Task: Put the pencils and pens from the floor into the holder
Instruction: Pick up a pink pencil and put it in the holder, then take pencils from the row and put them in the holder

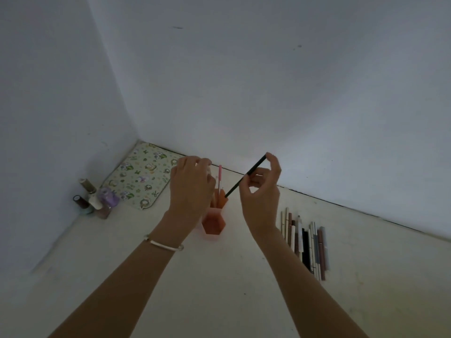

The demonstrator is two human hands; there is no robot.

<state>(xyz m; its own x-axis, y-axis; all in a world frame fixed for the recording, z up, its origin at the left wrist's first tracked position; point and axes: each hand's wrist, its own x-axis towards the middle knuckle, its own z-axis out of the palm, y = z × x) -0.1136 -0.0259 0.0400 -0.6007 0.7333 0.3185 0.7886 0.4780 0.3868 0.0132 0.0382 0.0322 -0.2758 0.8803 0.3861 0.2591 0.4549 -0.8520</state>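
Pencil (244, 178) slanted in right grip (262, 189), tip over holder (214, 222)

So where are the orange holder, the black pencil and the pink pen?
orange holder (214, 224): head view, front wall.
black pencil (240, 180): head view, mid-shaft, left of the right hand's fingers.
pink pen (220, 175): head view, upper shaft.

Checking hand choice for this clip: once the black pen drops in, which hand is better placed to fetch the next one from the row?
Right. The right hand holds the black pen over the holder, and the row lies on its side. The left hand is at the holder, farther away.
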